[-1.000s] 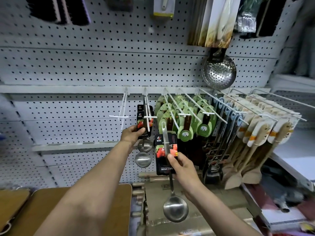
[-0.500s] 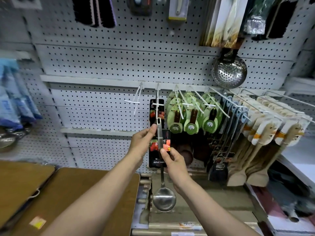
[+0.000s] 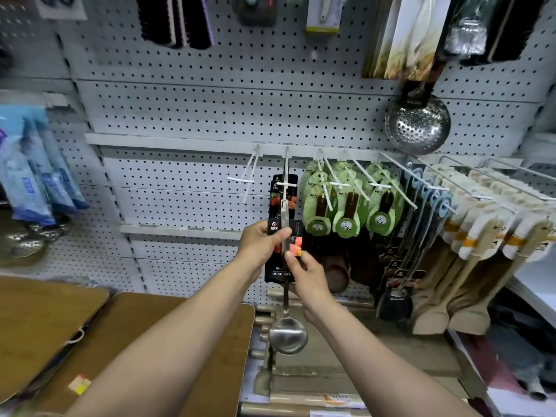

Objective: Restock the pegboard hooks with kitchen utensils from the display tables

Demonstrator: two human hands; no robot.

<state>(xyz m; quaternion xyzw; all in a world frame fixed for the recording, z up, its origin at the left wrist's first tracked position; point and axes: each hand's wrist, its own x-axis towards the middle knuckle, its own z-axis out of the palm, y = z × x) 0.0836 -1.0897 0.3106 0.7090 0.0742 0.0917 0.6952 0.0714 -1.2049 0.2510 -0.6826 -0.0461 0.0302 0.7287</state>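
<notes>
A steel ladle point(image 3: 288, 334) with a black label card hangs upright in front of the pegboard. My left hand point(image 3: 261, 245) grips its handle and card near the top. My right hand point(image 3: 305, 273) pinches the card and handle just below. The handle's top end sits right under the tip of a white peg hook point(image 3: 285, 183), where other carded ladles point(image 3: 284, 191) hang behind. An empty white hook point(image 3: 245, 180) juts out to the left.
Green-carded wooden spoons point(image 3: 346, 206), dark utensils and wooden spatulas point(image 3: 481, 236) fill the hooks to the right. A steel skimmer point(image 3: 418, 124) hangs above. Brown table tops point(image 3: 144, 341) lie lower left, blue packets point(image 3: 33, 176) far left, and boxes point(image 3: 346, 368) below.
The left hand left the hanging ladles and joined the right on the ladle. Both hands raised the ladle leftward until its handle top reached the hook tip.
</notes>
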